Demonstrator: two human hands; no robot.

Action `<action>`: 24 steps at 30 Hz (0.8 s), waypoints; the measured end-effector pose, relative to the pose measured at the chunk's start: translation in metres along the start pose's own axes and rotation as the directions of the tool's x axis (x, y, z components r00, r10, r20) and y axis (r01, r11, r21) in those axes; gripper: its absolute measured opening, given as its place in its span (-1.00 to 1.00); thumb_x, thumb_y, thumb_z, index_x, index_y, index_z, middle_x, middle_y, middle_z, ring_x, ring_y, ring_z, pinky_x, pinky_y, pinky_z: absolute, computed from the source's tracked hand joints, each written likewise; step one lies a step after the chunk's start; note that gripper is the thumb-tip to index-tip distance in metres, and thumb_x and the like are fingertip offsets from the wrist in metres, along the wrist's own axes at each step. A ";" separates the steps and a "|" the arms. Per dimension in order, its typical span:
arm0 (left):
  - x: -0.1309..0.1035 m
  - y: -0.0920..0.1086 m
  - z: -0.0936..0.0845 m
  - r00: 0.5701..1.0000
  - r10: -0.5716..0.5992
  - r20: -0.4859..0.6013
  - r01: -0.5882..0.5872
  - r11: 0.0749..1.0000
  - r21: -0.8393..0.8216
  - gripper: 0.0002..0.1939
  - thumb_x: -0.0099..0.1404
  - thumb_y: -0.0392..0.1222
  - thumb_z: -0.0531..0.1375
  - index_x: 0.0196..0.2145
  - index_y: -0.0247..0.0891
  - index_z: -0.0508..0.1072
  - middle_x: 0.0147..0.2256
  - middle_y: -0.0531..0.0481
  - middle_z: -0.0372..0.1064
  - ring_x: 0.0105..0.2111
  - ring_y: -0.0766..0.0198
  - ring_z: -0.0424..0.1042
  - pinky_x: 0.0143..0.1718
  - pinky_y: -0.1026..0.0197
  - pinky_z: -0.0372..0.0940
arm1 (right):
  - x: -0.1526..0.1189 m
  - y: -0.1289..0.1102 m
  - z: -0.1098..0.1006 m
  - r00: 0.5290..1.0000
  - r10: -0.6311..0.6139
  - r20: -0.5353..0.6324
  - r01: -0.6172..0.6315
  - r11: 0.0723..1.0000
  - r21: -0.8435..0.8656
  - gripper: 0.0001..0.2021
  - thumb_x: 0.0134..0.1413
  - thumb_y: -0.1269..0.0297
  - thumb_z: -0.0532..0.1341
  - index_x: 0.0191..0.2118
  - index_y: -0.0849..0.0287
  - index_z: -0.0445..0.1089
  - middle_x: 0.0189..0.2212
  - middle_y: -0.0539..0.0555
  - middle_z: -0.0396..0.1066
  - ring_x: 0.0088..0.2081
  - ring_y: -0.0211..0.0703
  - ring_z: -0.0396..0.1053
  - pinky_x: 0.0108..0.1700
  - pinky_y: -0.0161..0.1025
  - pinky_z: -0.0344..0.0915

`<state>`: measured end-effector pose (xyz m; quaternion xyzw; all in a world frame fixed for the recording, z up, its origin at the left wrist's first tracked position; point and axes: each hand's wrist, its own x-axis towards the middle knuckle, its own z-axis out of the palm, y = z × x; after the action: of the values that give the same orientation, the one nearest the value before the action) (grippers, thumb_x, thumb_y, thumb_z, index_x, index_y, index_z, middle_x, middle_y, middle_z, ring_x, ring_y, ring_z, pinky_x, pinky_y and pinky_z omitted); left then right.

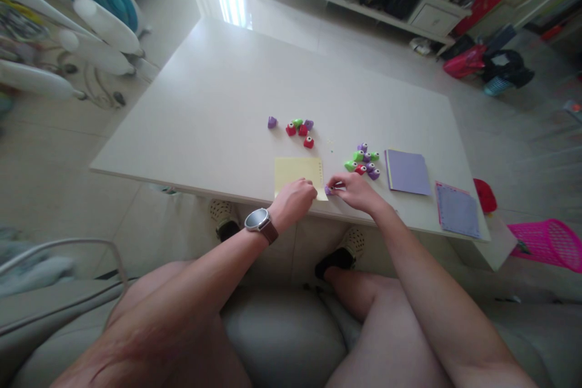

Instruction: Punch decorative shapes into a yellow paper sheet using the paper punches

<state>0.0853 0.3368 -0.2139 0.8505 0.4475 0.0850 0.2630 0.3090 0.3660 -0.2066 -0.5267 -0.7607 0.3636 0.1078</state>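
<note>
A sheet of yellow paper [291, 168] lies near the front edge of the table, with a column of small punched marks along its right side. My left hand [297, 193], wearing a watch at the wrist, is closed on the sheet's lower right part; its fingertips are partly hidden. Just right of it, my right hand [348, 187] grips a small purple craft punch [328, 190] at the paper's right edge. Beyond my right hand sits a cluster of punches, with a red punch [361, 170] and a green punch [350, 165] among them. Farther back stand more punches, including a purple punch [271, 122].
A stack of purple paper [408, 172] lies right of the punches, and a bluish-purple pad [457, 210] rests at the table's right corner. Tiny paper bits [331, 151] are scattered behind the yellow sheet. A pink basket [548, 244] stands beyond the white table [218, 85].
</note>
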 end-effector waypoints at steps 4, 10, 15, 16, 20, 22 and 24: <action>0.000 -0.001 0.002 1.000 0.002 -0.027 -0.003 1.000 -0.019 -0.71 0.35 -0.43 0.13 -0.29 -0.29 0.67 -0.20 -0.19 0.56 -0.13 0.08 0.53 -0.15 0.15 0.39 | 0.000 0.000 0.000 1.000 0.002 0.007 -0.002 1.000 -0.008 -0.83 0.10 0.54 0.28 -0.32 0.12 0.57 -0.27 0.05 0.63 -0.21 -0.11 0.57 -0.05 -0.22 0.47; 0.002 -0.001 0.001 0.998 -0.044 -0.052 0.041 0.997 -0.061 -0.71 0.34 -0.43 0.14 -0.27 -0.28 0.68 -0.19 -0.19 0.57 -0.13 0.10 0.53 -0.14 0.16 0.38 | -0.001 0.001 -0.001 1.000 -0.012 0.012 0.012 1.000 -0.014 -0.83 0.11 0.54 0.28 -0.33 0.12 0.57 -0.27 0.06 0.63 -0.21 -0.10 0.56 -0.05 -0.22 0.47; 0.003 0.000 0.002 0.992 -0.106 -0.075 0.100 0.991 -0.084 -0.74 0.32 -0.44 0.16 -0.27 -0.27 0.67 -0.18 -0.18 0.56 -0.15 0.12 0.52 -0.13 0.16 0.37 | -0.001 0.002 0.000 1.000 0.004 0.014 -0.004 1.000 0.007 -0.84 0.11 0.52 0.28 -0.33 0.12 0.56 -0.25 0.06 0.63 -0.19 -0.09 0.57 -0.03 -0.20 0.48; 0.003 0.000 0.002 0.990 -0.114 -0.083 0.107 0.991 -0.083 -0.74 0.31 -0.44 0.16 -0.28 -0.27 0.67 -0.19 -0.17 0.56 -0.17 0.13 0.52 -0.15 0.16 0.37 | -0.001 0.001 0.000 1.000 0.004 0.014 -0.005 1.000 0.013 -0.84 0.11 0.52 0.28 -0.33 0.12 0.56 -0.26 0.06 0.63 -0.19 -0.10 0.57 -0.03 -0.20 0.48; 0.004 -0.002 0.007 0.987 -0.097 -0.127 0.089 0.994 -0.070 -0.74 0.30 -0.46 0.14 -0.36 -0.29 0.63 -0.24 -0.16 0.52 -0.25 0.16 0.47 -0.22 0.17 0.34 | -0.001 -0.002 -0.001 1.000 0.009 0.012 -0.009 0.999 0.033 -0.86 0.11 0.51 0.29 -0.34 0.13 0.56 -0.27 0.07 0.63 -0.20 -0.09 0.57 -0.04 -0.20 0.49; 0.005 -0.003 0.010 0.986 -0.069 -0.154 0.059 0.996 -0.074 -0.73 0.31 -0.46 0.12 -0.39 -0.29 0.60 -0.27 -0.15 0.50 -0.26 0.18 0.44 -0.21 0.18 0.34 | -0.001 -0.003 -0.001 1.000 0.010 0.007 -0.011 0.999 0.039 -0.87 0.11 0.50 0.29 -0.34 0.13 0.56 -0.27 0.07 0.63 -0.20 -0.09 0.58 -0.04 -0.19 0.50; 0.006 -0.005 0.012 0.984 -0.055 -0.171 0.041 0.996 -0.081 -0.72 0.32 -0.45 0.11 -0.40 -0.29 0.59 -0.28 -0.15 0.48 -0.24 0.17 0.43 -0.18 0.18 0.35 | -0.001 -0.003 -0.002 1.000 0.016 0.004 -0.017 0.999 0.041 -0.87 0.11 0.50 0.30 -0.34 0.13 0.56 -0.27 0.08 0.63 -0.20 -0.08 0.58 -0.04 -0.18 0.50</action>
<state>0.0901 0.3391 -0.2271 0.8180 0.4855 0.1694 0.2578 0.3077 0.3654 -0.2030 -0.5300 -0.7489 0.3811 0.1143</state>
